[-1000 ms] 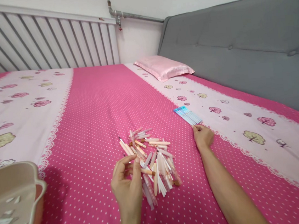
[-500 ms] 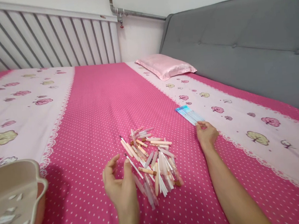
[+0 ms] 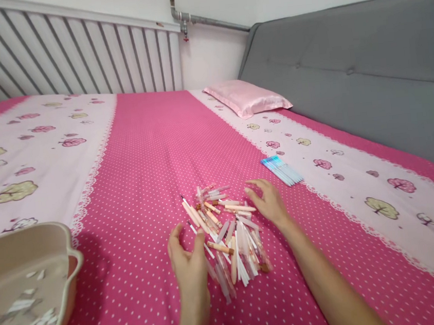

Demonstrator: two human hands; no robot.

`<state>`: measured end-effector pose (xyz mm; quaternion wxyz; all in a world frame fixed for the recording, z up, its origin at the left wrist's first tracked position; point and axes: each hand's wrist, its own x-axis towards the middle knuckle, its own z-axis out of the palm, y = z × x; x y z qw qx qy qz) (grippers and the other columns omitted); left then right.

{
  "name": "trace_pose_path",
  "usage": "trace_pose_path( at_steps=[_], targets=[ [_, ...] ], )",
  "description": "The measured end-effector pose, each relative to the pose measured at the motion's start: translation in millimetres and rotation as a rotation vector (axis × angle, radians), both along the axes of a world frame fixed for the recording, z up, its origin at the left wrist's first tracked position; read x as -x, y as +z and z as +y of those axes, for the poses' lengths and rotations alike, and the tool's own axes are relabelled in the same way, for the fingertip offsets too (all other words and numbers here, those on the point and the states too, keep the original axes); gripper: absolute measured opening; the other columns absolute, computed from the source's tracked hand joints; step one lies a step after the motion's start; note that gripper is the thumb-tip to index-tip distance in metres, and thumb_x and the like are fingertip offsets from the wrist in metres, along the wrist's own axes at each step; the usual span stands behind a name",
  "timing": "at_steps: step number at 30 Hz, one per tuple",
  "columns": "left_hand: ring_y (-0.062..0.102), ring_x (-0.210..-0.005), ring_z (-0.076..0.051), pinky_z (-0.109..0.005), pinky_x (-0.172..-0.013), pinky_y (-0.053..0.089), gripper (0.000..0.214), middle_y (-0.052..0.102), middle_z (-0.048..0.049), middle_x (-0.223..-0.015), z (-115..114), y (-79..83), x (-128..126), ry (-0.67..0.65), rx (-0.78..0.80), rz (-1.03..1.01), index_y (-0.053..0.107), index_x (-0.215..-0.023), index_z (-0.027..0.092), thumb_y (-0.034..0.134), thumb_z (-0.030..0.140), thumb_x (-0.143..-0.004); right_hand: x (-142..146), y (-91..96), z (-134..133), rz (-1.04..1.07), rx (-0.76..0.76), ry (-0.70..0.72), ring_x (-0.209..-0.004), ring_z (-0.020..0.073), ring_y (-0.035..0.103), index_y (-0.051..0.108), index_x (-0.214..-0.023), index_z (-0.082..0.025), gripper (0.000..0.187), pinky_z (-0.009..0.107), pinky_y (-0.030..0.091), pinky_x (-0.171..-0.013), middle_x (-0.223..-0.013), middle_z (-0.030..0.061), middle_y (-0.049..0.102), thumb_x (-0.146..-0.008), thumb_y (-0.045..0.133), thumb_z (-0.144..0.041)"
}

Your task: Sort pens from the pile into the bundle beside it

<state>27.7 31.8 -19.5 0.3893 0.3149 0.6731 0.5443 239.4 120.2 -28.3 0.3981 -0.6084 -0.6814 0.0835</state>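
Note:
A loose heap of pink, white and clear pen parts (image 3: 228, 233) lies on the pink dotted bedsheet (image 3: 143, 165). My left hand (image 3: 188, 263) rests at the heap's near left edge, fingers apart, holding nothing. My right hand (image 3: 267, 201) hovers at the heap's right side, fingers spread and empty. A neat bundle of blue pens (image 3: 281, 170) lies beyond my right hand, apart from it.
A beige basin (image 3: 28, 285) with white scraps in it sits at the near left. A pink pillow (image 3: 248, 97) lies at the far end against the grey padded headboard (image 3: 366, 74). A slatted white radiator (image 3: 74, 58) lines the back wall.
My right hand has left the blue pen bundle and moved left to the heap. My left hand has let go of the piece it pinched and opened.

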Motion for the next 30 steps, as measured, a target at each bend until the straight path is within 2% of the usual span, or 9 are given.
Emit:
trace_pose_path(
  at_steps=[3, 5, 9, 12, 14, 17, 22, 26, 30],
  targets=[
    [0.033, -0.129, -0.028, -0.046, -0.103, 0.031, 0.061, 0.036, -0.0121, -0.140, 0.7, 4.8, -0.4, -0.058, 0.081, -0.092, 0.041, -0.127, 0.024, 0.062, 0.042, -0.074, 31.1, 18.6, 2.6, -0.112, 0.051, 0.141, -0.104, 0.0207, 0.054, 0.061, -0.109, -0.016, 0.036, 0.037, 0.039, -0.094, -0.110, 0.0100, 0.062, -0.088, 0.044, -0.039],
    [0.032, -0.131, -0.028, -0.047, -0.104, 0.030, 0.060, 0.035, -0.0126, -0.142, 1.6, 6.3, -0.3, -0.067, 0.080, -0.137, 0.040, -0.128, 0.023, 0.062, 0.040, -0.075, 51.7, 24.8, 9.5, -0.181, 0.113, 0.226, -0.110, 0.0210, 0.050, 0.057, -0.116, -0.017, 0.038, 0.037, 0.036, -0.096, -0.117, 0.0104, 0.059, -0.089, 0.044, -0.040],
    [0.033, -0.131, -0.026, -0.044, -0.106, 0.029, 0.052, 0.037, -0.0127, -0.141, 3.3, 7.8, -0.1, -0.074, 0.054, -0.210, 0.042, -0.125, 0.021, 0.060, 0.032, -0.077, 86.0, 24.3, 28.9, -0.286, 0.289, 0.301, -0.120, 0.0228, 0.042, 0.044, -0.131, -0.019, 0.048, 0.039, 0.031, -0.098, -0.131, 0.0124, 0.049, -0.091, 0.036, -0.044],
    [0.034, -0.131, -0.025, -0.042, -0.106, 0.030, 0.050, 0.038, -0.0118, -0.140, 4.7, 9.9, -0.8, -0.083, 0.049, -0.285, 0.044, -0.123, 0.021, 0.061, 0.028, -0.077, 100.3, 20.3, 38.3, -0.361, 0.368, 0.282, -0.113, 0.0254, 0.045, 0.045, -0.131, -0.023, 0.052, 0.041, 0.033, -0.094, -0.123, 0.0126, 0.052, -0.089, 0.034, -0.053],
    [0.039, -0.128, -0.025, -0.040, -0.104, 0.034, 0.048, 0.042, -0.0124, -0.138, 5.5, 11.2, -1.3, -0.097, 0.047, -0.354, 0.044, -0.122, 0.020, 0.060, 0.025, -0.077, 103.7, 18.3, 40.2, -0.406, 0.389, 0.260, -0.106, 0.0261, 0.048, 0.052, -0.123, -0.023, 0.053, 0.041, 0.035, -0.089, -0.111, 0.0120, 0.057, -0.088, 0.033, -0.058],
    [0.047, -0.121, -0.025, -0.038, -0.099, 0.039, 0.045, 0.047, -0.0136, -0.133, 5.2, 12.0, -1.5, -0.159, 0.028, -0.437, 0.047, -0.119, 0.018, 0.060, 0.024, -0.077, 102.0, 17.4, 38.1, -0.426, 0.395, 0.313, -0.096, 0.0238, 0.050, 0.061, -0.105, -0.022, 0.045, 0.037, 0.036, -0.083, -0.095, 0.0084, 0.059, -0.085, 0.040, -0.057],
    [0.049, -0.119, -0.023, -0.034, -0.094, 0.042, 0.043, 0.052, -0.0110, -0.130, 1.5, 13.1, -0.8, -0.217, 0.053, -0.417, 0.050, -0.117, 0.019, 0.062, 0.028, -0.076, 93.9, 24.2, 24.1, -0.362, 0.396, 0.417, -0.078, 0.0169, 0.051, 0.061, -0.085, -0.019, 0.028, 0.027, 0.036, -0.071, -0.081, 0.0032, 0.057, -0.083, 0.050, -0.045],
    [0.057, -0.108, -0.021, -0.030, -0.087, 0.046, 0.039, 0.060, -0.0113, -0.118, 1.6, 15.3, -1.5, -0.249, 0.027, -0.450, 0.054, -0.110, 0.017, 0.064, 0.027, -0.074, 88.7, 32.0, 3.1, -0.274, 0.367, 0.510, -0.073, 0.0151, 0.051, 0.061, -0.081, -0.019, 0.020, 0.026, 0.036, -0.066, -0.077, 0.0014, 0.057, -0.082, 0.053, -0.038],
    [0.062, -0.099, -0.021, -0.030, -0.083, 0.047, 0.040, 0.064, -0.0121, -0.110, 3.0, 14.3, -3.3, -0.233, 0.003, -0.450, 0.057, -0.104, 0.015, 0.068, 0.028, -0.068, 82.0, 35.5, -18.7, -0.205, 0.326, 0.504, -0.078, 0.0163, 0.052, 0.061, -0.084, -0.019, 0.014, 0.028, 0.038, -0.070, -0.082, 0.0026, 0.058, -0.080, 0.057, -0.032]
  ],
)
